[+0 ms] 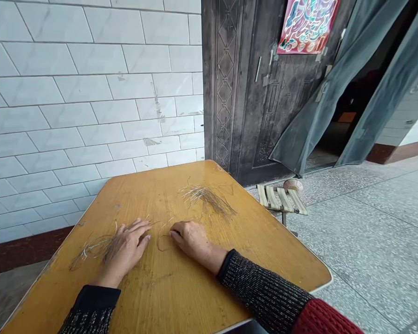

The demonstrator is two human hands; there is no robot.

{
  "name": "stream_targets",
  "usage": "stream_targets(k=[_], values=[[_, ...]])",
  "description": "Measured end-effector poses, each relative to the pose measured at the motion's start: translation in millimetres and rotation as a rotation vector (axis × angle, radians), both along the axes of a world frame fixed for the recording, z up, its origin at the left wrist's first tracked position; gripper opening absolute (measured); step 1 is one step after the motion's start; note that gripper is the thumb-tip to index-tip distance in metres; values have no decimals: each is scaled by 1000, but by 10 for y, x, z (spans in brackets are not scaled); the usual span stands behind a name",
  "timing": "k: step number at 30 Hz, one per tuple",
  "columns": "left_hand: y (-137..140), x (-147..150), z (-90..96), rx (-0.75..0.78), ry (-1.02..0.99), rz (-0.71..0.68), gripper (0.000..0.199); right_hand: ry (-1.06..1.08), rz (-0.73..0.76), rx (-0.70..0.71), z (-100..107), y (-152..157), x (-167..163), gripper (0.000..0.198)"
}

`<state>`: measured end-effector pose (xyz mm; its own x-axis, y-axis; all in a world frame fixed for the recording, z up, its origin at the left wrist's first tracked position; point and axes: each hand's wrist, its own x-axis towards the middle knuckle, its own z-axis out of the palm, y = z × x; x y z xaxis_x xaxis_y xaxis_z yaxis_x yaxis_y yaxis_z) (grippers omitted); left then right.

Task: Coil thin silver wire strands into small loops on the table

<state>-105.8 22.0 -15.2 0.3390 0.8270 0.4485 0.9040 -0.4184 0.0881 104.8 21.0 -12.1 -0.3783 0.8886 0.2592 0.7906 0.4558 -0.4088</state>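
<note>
My left hand [127, 246] rests on the table with its fingers stretched out, over part of a loose bundle of thin, wire-like strands [95, 248]. The rest of that bundle sticks out to its left. Right of it, my right hand [190, 239] is closed, thumb and fingertips pressed together low on the table. A curved thin strand [159, 239] lies between the hands and runs up to the right fingertips, which seem to pinch it. Beyond the right hand lies a second pile of thin strands [209, 199], pale at one end and darker at the other.
Both hands work on a yellow wooden table [160, 287] with rounded corners. A dark flat object [245, 327] shows at its near edge. A folding stool [282, 199] with woven straps stands right of it. Behind are a tiled wall [101, 88], a dark door [237, 93] and a grey-green curtain [320, 120].
</note>
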Motion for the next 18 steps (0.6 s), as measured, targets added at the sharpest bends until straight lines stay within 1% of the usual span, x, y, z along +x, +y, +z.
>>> stream_targets(k=[2, 4, 5, 7, 10, 13, 15, 18], values=[[-3, 62, 37, 102, -55, 4, 26, -15, -78, 27, 61, 70, 110, 27], [-29, 190, 80, 223, -116, -25, 25, -43, -199, 52, 134, 185, 284, 27], [-54, 275, 97, 261, -118, -68, 25, -51, -253, 61, 169, 253, 389, 27], [-128, 464, 110, 296, -44, -210, 26, -63, -350, 65, 220, 399, 612, 27], [-269, 699, 58, 331, 38, -406, 33, -89, -488, 55, 213, 590, 898, 27], [-377, 803, -71, 367, 8, -553, 34, -128, -542, 26, 125, 698, 1042, 27], [-412, 822, -176, 389, -71, -559, 33, -156, -540, 5, 67, 722, 1066, 27], [-440, 843, -305, 450, -91, -667, 28, -193, -529, -1, 30, 716, 1053, 25]])
